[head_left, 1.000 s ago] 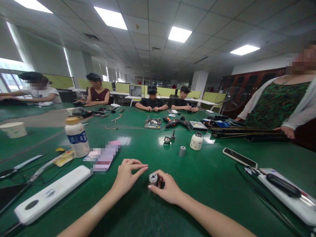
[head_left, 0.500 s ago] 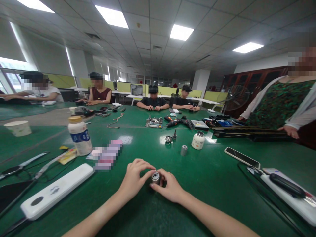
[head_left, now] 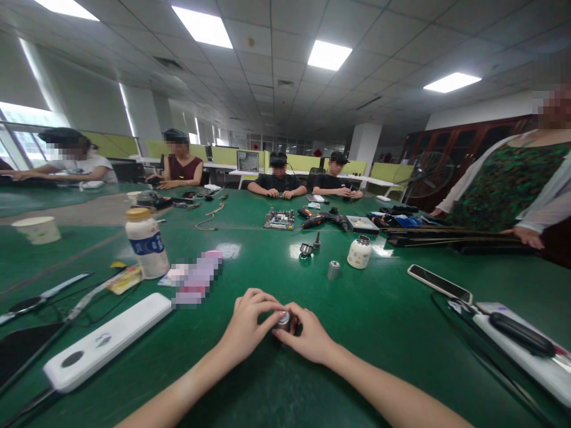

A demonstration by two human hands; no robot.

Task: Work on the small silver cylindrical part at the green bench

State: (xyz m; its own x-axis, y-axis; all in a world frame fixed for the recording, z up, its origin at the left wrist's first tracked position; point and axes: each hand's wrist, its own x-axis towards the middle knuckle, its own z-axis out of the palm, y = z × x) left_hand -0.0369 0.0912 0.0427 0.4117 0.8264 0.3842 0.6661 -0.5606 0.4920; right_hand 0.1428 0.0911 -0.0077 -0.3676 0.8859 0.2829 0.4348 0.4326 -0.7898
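A small metal cylinder (head_left: 282,321) stands on the green table (head_left: 241,380) between my two hands, partly hidden by fingers. My right hand (head_left: 307,333) curls round its right side, thumb at the front. From the left, my left hand (head_left: 253,318) reaches over with thumb and fingertips pinched at its top rim. A second metal cylinder (head_left: 333,270) stands farther back, beside a white jar (head_left: 359,252). Behind them lie a round metal part (head_left: 306,250) and a small dark tool bit (head_left: 316,241).
A white power strip (head_left: 109,342) and a bottle (head_left: 147,244) are on the left. At right lie a phone (head_left: 439,283) and another white strip (head_left: 526,356) with cables. Farther back are a circuit board (head_left: 279,219) and power drills (head_left: 323,219). Several people are around the table.
My left thumb and fingertips have shifted slightly right over the cylinder's top, covering more of it. The whole view has moved slightly.
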